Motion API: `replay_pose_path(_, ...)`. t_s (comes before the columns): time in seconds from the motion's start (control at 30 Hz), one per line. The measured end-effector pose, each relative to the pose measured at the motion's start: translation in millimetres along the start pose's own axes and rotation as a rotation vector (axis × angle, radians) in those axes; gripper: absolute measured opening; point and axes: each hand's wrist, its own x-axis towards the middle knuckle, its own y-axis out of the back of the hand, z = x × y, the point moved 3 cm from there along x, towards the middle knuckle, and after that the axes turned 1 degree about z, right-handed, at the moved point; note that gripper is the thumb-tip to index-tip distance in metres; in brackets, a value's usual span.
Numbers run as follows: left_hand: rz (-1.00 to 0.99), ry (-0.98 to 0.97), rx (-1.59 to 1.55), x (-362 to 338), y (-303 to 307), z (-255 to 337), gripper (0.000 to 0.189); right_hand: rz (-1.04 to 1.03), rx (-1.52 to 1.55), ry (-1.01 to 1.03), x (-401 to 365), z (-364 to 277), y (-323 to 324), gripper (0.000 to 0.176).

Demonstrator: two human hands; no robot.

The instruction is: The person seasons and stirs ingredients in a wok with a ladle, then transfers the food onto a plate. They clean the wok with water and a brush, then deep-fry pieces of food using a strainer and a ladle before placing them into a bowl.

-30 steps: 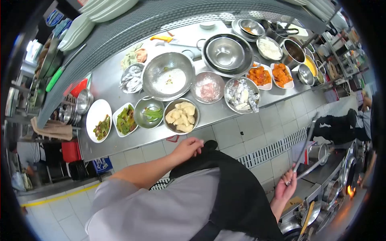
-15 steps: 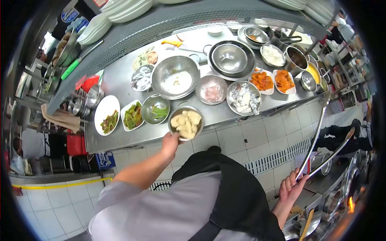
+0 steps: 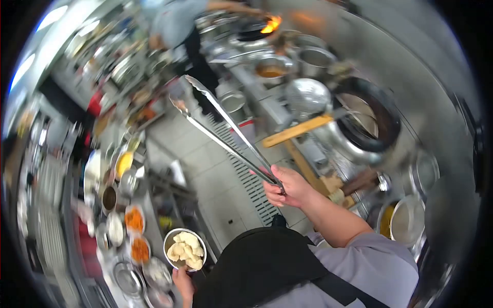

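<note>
A metal bowl (image 3: 167, 242) of pale, lumpy food pieces (image 3: 186, 250) is held at its near rim by my left hand (image 3: 183, 282), at the lower left beside the counter. My right hand (image 3: 287, 187) is closed round the hinge end of long metal tongs (image 3: 231, 134). The tongs point up and to the left over the floor, their two arms apart and nothing between the tips. My left fingers are partly hidden under the bowl.
A stove with a black wok (image 3: 385, 115) and a wooden-handled tool (image 3: 298, 131) stands at the right. Flames (image 3: 271, 24) rise near a co-worker (image 3: 179, 25) at the top. Bowls and orange food dishes (image 3: 134, 219) line the left counter.
The view has swung from the counter round to the stove side. My left hand still holds the bowl; my right hand has come nearer the middle with the tongs.
</note>
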Motion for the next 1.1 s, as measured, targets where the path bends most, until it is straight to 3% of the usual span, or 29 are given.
replay_pose_path(0.07,-0.121,-0.034,-0.081,32,-56,40,0.019,-0.028,0.063,0.153,-30,-34,17,0.04)
replay_pose_path(0.13,-0.282,-0.054,0.219,74,-98,70,0.017,0.111,-0.052,0.379,-74,-68,28,0.033)
replay_pose_path(0.2,-0.422,-0.177,0.16,85,-173,107,0.01,0.133,-0.125,0.478,-123,-86,45,0.027)
replay_pose_path(0.27,-0.572,-0.192,0.226,74,-245,158,0.011,0.248,0.02,0.586,-164,-98,60,0.029)
replay_pose_path(0.33,-0.652,-0.222,0.333,87,-297,194,0.013,0.541,-0.008,0.681,-198,-91,88,0.031)
replay_pose_path(0.43,-0.868,-0.316,0.518,82,-404,229,0.014,1.04,-0.322,0.645,-237,-87,99,0.036)
replay_pose_path(0.47,-0.989,-0.348,0.437,68,-445,234,0.019,1.209,-0.453,0.603,-246,-83,103,0.036)
replay_pose_path(0.6,-1.262,-0.409,0.57,61,-583,226,0.024,1.385,-0.753,0.654,-245,-85,95,0.031)
replay_pose_path(0.67,-1.365,-0.439,0.532,47,-638,216,0.022,1.519,-1.413,0.421,-239,-98,74,0.039)
replay_pose_path(0.73,-1.424,-0.435,0.622,36,-696,201,0.019,1.636,-1.441,0.354,-221,-119,53,0.047)
replay_pose_path(0.87,-1.627,-0.835,0.714,-16,-794,197,0.023,1.757,-1.576,-0.167,-180,-182,55,0.048)
replay_pose_path(0.93,-1.707,-0.979,0.691,-41,-850,186,0.025,1.792,-1.561,-0.118,-176,-199,83,0.046)
replay_pose_path(0.97,-1.673,-1.14,0.876,-60,-870,187,0.028,1.844,-1.545,-0.093,-177,-206,97,0.046)
replay_pose_path(1.0,-1.577,-1.531,0.897,-75,-901,176,0.029,1.895,-1.531,-0.067,-176,-211,109,0.045)
replay_pose_path(1.03,-1.57,-1.651,1.012,-97,-903,178,0.032,1.916,-1.533,-0.075,-175,-217,118,0.045)
replay_pose_path(1.1,-1.555,-1.96,0.877,-125,-930,146,0.027,1.982,-1.316,-0.124,-176,-222,137,0.046)
